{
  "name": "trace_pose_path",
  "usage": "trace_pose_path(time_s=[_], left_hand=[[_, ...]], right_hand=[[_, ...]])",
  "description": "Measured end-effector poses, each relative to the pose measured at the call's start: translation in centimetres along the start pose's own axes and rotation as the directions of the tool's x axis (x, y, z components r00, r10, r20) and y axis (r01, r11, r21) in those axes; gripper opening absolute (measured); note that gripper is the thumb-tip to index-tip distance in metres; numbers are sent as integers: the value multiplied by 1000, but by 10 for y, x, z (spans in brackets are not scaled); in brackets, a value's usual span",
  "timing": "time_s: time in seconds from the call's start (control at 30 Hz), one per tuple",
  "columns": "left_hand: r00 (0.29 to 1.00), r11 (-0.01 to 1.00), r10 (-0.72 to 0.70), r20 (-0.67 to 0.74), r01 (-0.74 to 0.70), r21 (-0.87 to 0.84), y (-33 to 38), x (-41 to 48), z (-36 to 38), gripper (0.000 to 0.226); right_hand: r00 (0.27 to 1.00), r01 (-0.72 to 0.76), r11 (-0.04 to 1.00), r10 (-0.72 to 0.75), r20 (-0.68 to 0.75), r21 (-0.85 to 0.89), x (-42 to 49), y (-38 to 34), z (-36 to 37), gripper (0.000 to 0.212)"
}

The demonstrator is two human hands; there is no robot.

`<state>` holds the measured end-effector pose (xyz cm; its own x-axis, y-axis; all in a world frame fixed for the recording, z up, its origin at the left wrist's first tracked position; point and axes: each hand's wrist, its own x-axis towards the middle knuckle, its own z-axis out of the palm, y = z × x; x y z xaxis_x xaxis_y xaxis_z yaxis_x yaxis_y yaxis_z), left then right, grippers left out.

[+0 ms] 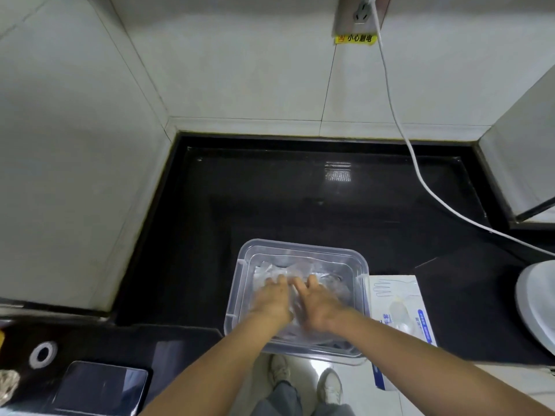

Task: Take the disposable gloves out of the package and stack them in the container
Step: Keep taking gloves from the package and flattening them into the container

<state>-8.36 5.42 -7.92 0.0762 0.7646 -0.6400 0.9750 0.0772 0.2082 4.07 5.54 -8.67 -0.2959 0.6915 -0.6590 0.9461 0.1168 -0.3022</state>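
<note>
In the container (301,246), flat left hand (274,299), right hand (316,304) press gloves (269,270).

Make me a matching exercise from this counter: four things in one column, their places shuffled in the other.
Things:
1. clear container
2. glove package
3. phone
4. white cable

Places:
A. near left of the black counter, screen dark
B. running down from the wall socket
C. around the left hand and right hand, which rest on the gloves inside
D. just right of the container

Pairs: 1-C, 2-D, 3-A, 4-B
</note>
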Motion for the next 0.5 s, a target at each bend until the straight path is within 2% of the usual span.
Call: trace_pose_path(time_s=[0.03, 0.1, 0.23, 0.3, 0.4, 0.47, 0.5], left_hand=[[998, 998, -52, 46, 53, -19, -5, 4, 3, 79], [994, 995, -96, 48, 96, -2, -13, 7, 9, 92], [991, 989, -121, 54, 116, 89, -13, 8, 13, 107], [987, 987, -140, 81, 133, 91, -11, 6, 12, 108], [995, 991, -101, 13, 100, 85, -6, -5, -1, 80], [991, 990, -13, -133, 31, 135, 2, -16, -14, 49], [978, 989, 31, -207, -1, 147, 8, -21, -21, 35]], right_hand=[[1000, -4, 1000, 4, 3, -14, 0, 1, 1, 85], [999, -35, 999, 35, 5, -29, 1, 3, 3, 95], [996, -86, 995, 88, 30, -53, 0, 6, 0, 100], [995, -84, 996, 84, 43, -10, -5, 4, -7, 96], [992, 68, 993, -57, -115, 96, -14, 7, -30, 67], [936, 246, 943, -171, -309, 225, -29, 14, -48, 39], [899, 309, 906, -180, -399, 288, -37, 20, -57, 25]])
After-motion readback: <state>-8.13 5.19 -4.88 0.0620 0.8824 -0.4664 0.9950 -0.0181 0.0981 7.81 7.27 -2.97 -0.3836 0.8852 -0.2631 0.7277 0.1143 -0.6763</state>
